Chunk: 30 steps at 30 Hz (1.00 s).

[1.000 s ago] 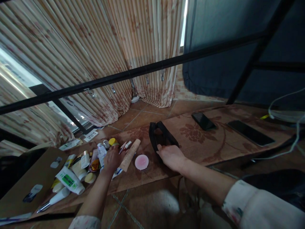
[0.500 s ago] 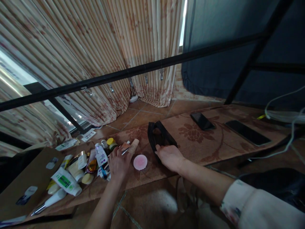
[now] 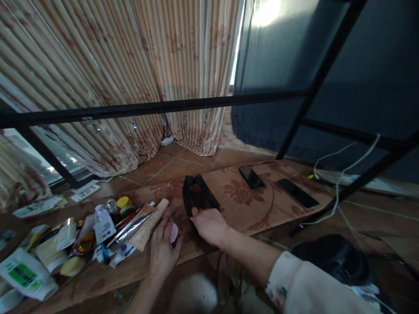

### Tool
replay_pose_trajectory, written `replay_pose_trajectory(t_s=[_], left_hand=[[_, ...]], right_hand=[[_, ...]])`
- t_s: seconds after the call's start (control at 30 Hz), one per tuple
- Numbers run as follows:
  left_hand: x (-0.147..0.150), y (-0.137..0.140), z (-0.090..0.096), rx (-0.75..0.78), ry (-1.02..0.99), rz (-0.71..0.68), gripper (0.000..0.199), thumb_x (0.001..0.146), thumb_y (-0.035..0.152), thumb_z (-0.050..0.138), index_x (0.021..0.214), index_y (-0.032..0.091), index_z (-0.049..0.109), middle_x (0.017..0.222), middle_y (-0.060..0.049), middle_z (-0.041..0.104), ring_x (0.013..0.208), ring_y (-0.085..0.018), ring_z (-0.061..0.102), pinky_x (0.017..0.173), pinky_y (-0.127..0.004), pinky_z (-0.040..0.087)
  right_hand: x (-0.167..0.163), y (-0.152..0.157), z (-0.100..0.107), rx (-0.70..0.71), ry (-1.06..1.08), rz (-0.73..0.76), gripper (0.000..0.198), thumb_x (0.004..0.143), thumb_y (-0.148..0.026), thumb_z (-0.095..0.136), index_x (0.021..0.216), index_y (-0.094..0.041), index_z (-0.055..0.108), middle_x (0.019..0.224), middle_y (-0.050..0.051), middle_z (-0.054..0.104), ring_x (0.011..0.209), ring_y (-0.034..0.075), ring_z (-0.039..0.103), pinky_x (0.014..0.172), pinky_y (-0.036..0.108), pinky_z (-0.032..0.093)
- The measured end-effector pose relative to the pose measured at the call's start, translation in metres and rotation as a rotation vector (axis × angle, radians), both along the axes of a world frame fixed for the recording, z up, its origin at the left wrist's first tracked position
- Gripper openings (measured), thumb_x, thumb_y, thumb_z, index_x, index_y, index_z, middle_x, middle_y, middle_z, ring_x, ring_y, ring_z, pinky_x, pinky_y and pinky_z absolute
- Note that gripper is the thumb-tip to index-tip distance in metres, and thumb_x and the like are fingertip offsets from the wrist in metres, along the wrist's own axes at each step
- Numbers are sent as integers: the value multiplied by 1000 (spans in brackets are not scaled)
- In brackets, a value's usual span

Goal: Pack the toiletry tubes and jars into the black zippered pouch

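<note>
Nearest you, your left hand (image 3: 163, 250) is curving over a pink round compact (image 3: 174, 233) close to the front edge of the cloth-covered desk (image 3: 242, 218); the grip is looking narrow, fingers over 1 side and thumb by the other, but it is hiding so much of the compact that I cannot tell whether you are clasping it or only covering it. Just to the right, your right hand (image 3: 209, 224) is closing on the near end of a black pouch (image 3: 207, 192), probably because holding it there is steadying the soft walls; its mouth is gaping upward and its far end is pointing away from you. Beside your left hand, a beige tube (image 3: 150, 224) is lying slantwise along a silver tube (image 3: 132, 229), and further left a white tube with a green label (image 3: 29, 274) is lying in a loose heap, seemingly placed within easy reach of that hand. A little further, a yellow-lidded jar (image 3: 123, 203) is sitting at the heap's back. Beyond the pouch, 2 phones, a longer phone (image 3: 297, 193) and a smaller phone (image 3: 251, 177), are lying flat and well apart from the heap, perhaps to leave working room. Behind everything, a black rail (image 3: 196, 104) is running before a striped curtain (image 3: 108, 78).
</note>
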<state>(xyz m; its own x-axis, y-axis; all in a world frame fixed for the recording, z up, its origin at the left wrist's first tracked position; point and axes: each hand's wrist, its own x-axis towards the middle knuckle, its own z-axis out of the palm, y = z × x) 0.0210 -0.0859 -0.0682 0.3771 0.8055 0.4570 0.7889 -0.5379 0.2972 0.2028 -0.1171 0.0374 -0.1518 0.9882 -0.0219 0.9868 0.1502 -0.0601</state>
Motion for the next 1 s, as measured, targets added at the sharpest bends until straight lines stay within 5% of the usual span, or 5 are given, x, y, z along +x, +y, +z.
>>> replay_pose_trajectory(t_s=[0.3, 1.0], left_hand=[[0, 1, -4, -81, -130, 117, 60, 77, 45, 58, 126, 14, 43, 125, -15, 51, 123, -30, 45, 104, -45, 38], [-4, 1, -4, -162, -236, 21, 66, 66, 19, 62, 128, 16, 41, 130, -12, 48, 126, -27, 43, 109, -45, 36]], right_hand=[[0, -2, 0, 1, 18, -4, 25, 95, -28, 34, 104, -13, 52, 89, 13, 70, 81, 22, 68, 63, 29, 47], [-2, -3, 5, -73, 8, -9, 30, 97, -31, 31, 109, -12, 50, 94, 17, 69, 88, 21, 68, 72, 28, 48]])
